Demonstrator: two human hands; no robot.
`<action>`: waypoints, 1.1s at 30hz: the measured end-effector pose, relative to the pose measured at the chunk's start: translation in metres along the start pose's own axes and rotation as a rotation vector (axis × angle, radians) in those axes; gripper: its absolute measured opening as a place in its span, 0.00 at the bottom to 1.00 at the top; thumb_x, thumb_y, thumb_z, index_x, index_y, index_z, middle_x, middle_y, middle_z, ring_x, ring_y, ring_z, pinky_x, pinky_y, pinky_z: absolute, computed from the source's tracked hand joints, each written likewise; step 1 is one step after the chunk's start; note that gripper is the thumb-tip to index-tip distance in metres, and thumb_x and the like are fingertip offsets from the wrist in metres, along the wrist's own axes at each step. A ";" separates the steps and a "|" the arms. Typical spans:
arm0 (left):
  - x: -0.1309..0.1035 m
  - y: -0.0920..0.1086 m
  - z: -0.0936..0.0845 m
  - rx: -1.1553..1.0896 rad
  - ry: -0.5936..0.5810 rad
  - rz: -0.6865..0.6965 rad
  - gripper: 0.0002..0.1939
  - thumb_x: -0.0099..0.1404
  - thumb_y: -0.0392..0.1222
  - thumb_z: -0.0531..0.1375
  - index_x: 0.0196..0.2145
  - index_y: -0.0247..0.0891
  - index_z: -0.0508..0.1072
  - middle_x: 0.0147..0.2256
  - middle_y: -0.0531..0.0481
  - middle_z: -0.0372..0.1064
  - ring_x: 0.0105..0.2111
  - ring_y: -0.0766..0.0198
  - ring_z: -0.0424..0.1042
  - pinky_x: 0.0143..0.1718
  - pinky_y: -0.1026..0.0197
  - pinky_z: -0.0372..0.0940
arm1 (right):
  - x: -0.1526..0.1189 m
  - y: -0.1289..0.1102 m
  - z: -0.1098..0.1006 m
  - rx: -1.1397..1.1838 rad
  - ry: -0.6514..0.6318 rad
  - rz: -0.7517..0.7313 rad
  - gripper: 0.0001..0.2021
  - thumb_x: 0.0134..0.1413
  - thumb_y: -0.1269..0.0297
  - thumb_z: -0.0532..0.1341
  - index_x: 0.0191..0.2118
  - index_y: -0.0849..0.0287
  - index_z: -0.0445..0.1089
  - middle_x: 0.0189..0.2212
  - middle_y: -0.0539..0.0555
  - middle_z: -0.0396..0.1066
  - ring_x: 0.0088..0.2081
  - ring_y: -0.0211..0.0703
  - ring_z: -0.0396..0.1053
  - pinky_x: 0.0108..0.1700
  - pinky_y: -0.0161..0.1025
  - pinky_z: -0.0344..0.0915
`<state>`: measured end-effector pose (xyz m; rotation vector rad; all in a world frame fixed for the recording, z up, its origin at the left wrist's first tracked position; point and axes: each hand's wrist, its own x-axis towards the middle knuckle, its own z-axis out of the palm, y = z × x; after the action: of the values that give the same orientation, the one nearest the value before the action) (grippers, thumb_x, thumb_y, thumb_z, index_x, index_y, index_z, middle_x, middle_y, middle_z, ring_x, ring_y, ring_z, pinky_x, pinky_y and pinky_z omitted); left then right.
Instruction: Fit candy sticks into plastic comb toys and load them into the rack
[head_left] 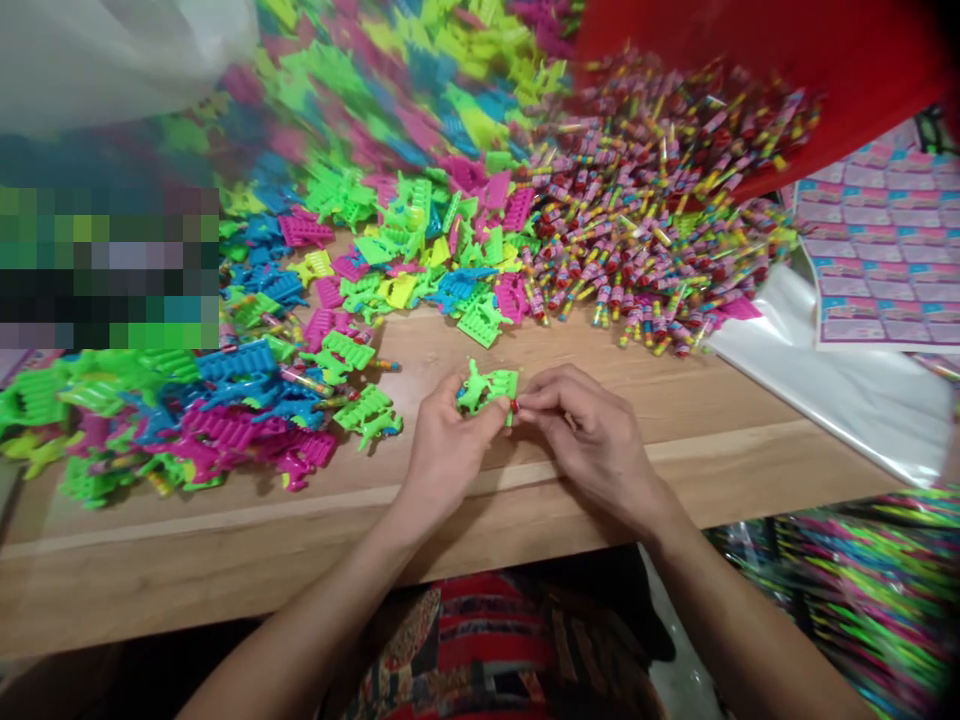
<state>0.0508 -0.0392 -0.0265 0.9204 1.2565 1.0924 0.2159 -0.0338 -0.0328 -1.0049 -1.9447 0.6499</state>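
Observation:
A bright green plastic toy (491, 384), with a figure-like shape at one end and a slatted part at the other, sits in my left hand (450, 445). The thumb presses on its near side. My right hand (589, 425) is closed in a pinch at the toy's right edge, its fingertips on a small red-ended piece (514, 405). Most of that piece is hidden by fingers, so I cannot tell how far it sits inside the toy. Both hands are just above the wooden table (660, 400), close to its front edge.
Loose toys in green, pink, blue and yellow form a large pile (420, 220) behind. Small candy-filled tubes (622, 220) are heaped at back right, by a red sheet (750, 60). Another toy pile (225, 410) lies left. Printed label sheets (885, 240) and clear plastic (840, 390) are right.

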 end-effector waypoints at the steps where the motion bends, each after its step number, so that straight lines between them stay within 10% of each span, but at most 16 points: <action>1: -0.002 0.000 0.000 0.048 0.024 0.027 0.11 0.61 0.41 0.67 0.37 0.38 0.70 0.26 0.58 0.68 0.26 0.68 0.66 0.28 0.65 0.59 | 0.000 -0.003 0.002 -0.032 0.008 -0.003 0.08 0.65 0.76 0.59 0.38 0.53 0.70 0.37 0.53 0.73 0.40 0.44 0.73 0.40 0.42 0.71; 7: -0.013 -0.001 -0.005 0.234 0.101 0.179 0.07 0.67 0.44 0.63 0.39 0.39 0.70 0.31 0.53 0.71 0.32 0.63 0.69 0.37 0.62 0.63 | 0.002 -0.013 0.014 -0.121 0.067 0.054 0.11 0.65 0.77 0.56 0.38 0.52 0.67 0.35 0.54 0.72 0.41 0.47 0.72 0.42 0.46 0.72; 16: -0.005 -0.003 -0.013 -0.425 -0.136 -0.104 0.17 0.58 0.44 0.72 0.39 0.37 0.70 0.32 0.53 0.74 0.32 0.66 0.74 0.33 0.64 0.68 | 0.003 -0.005 0.013 0.162 0.139 0.073 0.07 0.62 0.73 0.64 0.34 0.53 0.71 0.35 0.53 0.74 0.39 0.44 0.73 0.39 0.42 0.71; 33: -0.007 0.012 -0.016 -0.553 -0.267 -0.254 0.17 0.53 0.41 0.75 0.36 0.36 0.73 0.29 0.52 0.75 0.28 0.65 0.77 0.27 0.67 0.66 | 0.003 -0.004 0.002 0.444 0.100 0.109 0.04 0.58 0.70 0.69 0.35 0.53 0.77 0.35 0.52 0.75 0.38 0.42 0.75 0.40 0.42 0.72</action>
<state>0.0340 -0.0432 -0.0153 0.4506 0.7643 1.0010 0.2115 -0.0332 -0.0296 -0.8459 -1.5711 1.0194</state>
